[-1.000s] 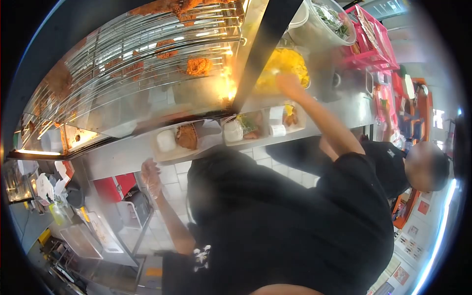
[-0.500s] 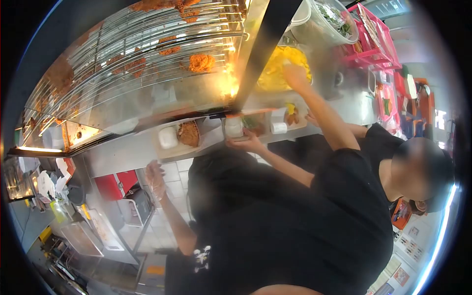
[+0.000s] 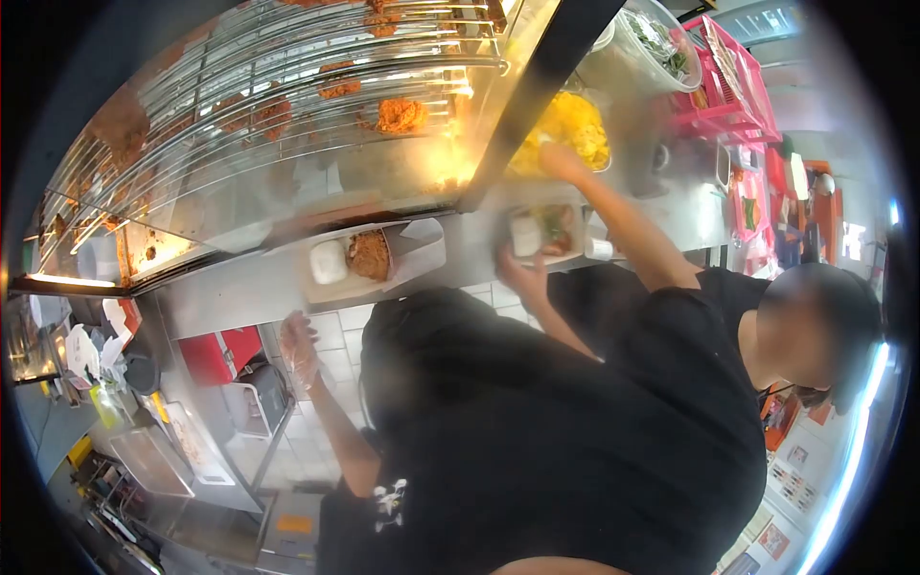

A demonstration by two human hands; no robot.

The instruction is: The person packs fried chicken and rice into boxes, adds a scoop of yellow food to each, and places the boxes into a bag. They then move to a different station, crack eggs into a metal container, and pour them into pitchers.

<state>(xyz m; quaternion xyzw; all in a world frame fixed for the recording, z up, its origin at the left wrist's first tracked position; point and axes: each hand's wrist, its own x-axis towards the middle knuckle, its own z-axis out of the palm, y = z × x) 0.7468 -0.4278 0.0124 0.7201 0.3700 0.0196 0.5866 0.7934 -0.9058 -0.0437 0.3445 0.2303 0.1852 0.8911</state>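
My left hand (image 3: 299, 347), in a clear thin glove, hovers before the counter's front edge with its fingers loosely apart and nothing in them. At the near edge of a pan of yellow food pieces (image 3: 580, 129) is my right hand (image 3: 563, 163), its fingers drawn together and pointing into the food; what they hold is hidden. Below it, a co-worker's bare hand (image 3: 525, 276) grips a paper box (image 3: 573, 257) with white rice, greens and brown pieces. Left of that, another open paper box (image 3: 407, 257) holds rice (image 3: 329, 261) and a browned cutlet (image 3: 368, 255).
A heated glass case (image 3: 287, 206) with wire racks of fried chicken (image 3: 401, 116) stands at the upper left. A white tub (image 3: 599, 249) sits beside the co-worker's box. Pink baskets (image 3: 738, 105) and a clear tub of greens (image 3: 661, 43) are upper right. A capped co-worker (image 3: 733, 287) stands at right.
The co-worker's hand has slid the rice box to the right, beneath my right arm. My right hand has drawn back slightly toward the pan's near edge. My left hand has barely moved.
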